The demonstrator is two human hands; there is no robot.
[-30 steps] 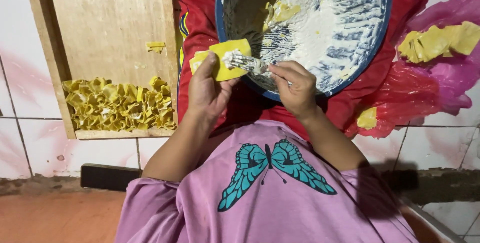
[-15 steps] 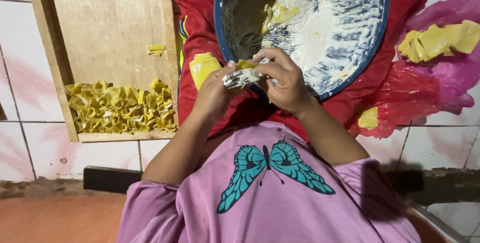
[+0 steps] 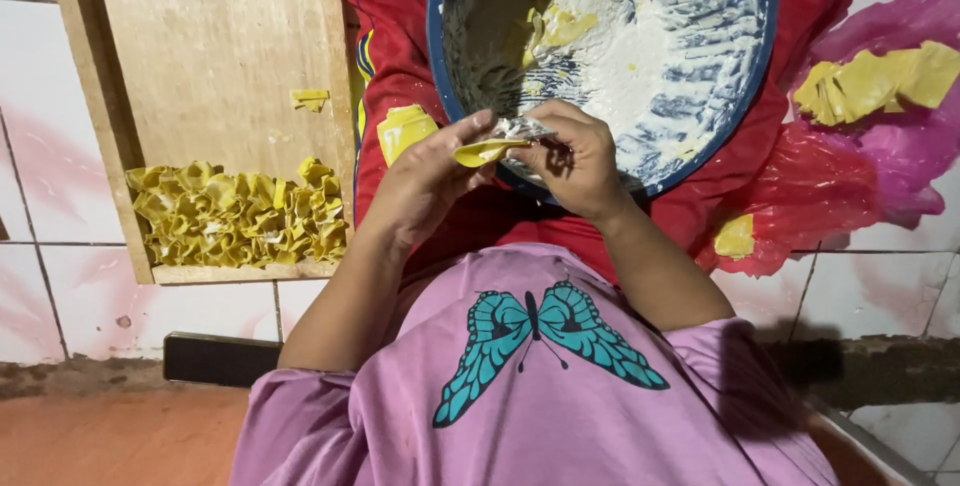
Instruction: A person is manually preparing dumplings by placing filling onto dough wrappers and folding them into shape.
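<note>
Covering white floor tiles [image 3: 60,196], red cloth [image 3: 400,36] underlies wooden tray [image 3: 200,46].

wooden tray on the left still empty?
No, a heap of folded yellow wrappers fills the near end of the wooden tray.

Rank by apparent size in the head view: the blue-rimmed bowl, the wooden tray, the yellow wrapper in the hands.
1. wooden tray, though cropped at the top.
2. blue-rimmed bowl, also cropped, so the top two are close.
3. yellow wrapper, plainly smallest.

Blue bowl [image 3: 440,66] cut off at top; wrapper [image 3: 480,153] filling hidden.
</note>
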